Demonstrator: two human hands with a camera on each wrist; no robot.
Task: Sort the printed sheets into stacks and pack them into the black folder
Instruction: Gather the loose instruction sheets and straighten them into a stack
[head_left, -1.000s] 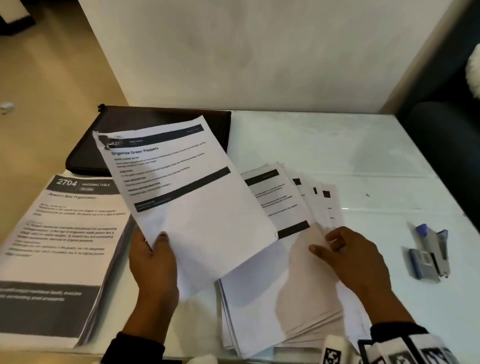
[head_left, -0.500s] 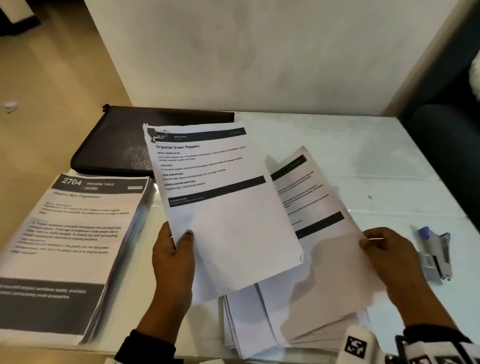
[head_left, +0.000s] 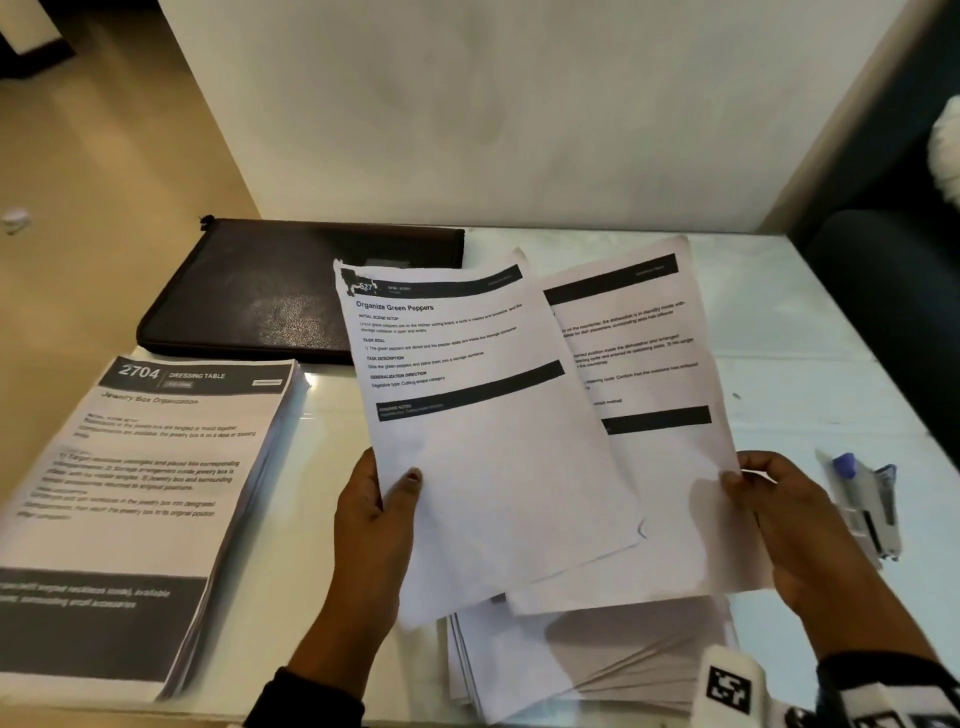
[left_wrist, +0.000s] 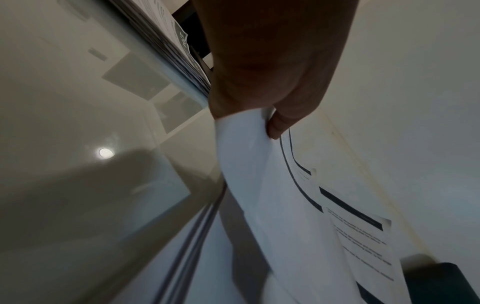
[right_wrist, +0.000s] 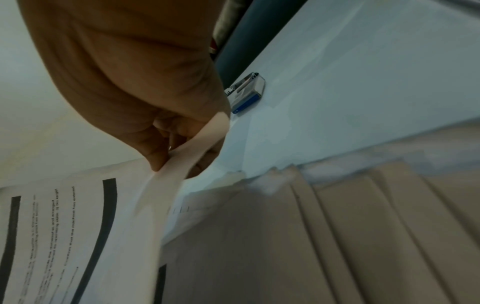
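White and glossy, the tabletop (head_left: 810, 332) fills the head view, backed by a pale wall. At ten o'clock lies the black folder (head_left: 270, 291), shut and flat. At eight o'clock sits a thick stack of printed sheets (head_left: 140, 499), its top page headed "Dressing Table". My left hand (head_left: 374, 514) pinches the lower left edge of the "Organize Green Peppers" sheet (head_left: 478, 426), thumb on top, holding it raised. My right hand (head_left: 800, 525) grips the right edge of a second sheet (head_left: 665, 467) that runs behind the first. Under both, at six o'clock, lies a loose fanned pile (head_left: 587, 670). A stapler (head_left: 867, 504) rests at three o'clock, just beside my right hand.

From the left wrist, my thumb and fingers clamp the sheet's edge, the page curving away toward five o'clock, with the thick stack's edge at twelve o'clock.

From the right wrist, my fingers (right_wrist: 158, 144) curl round the paper's margin; the stapler sits at one o'clock, the fanned pile at five o'clock.
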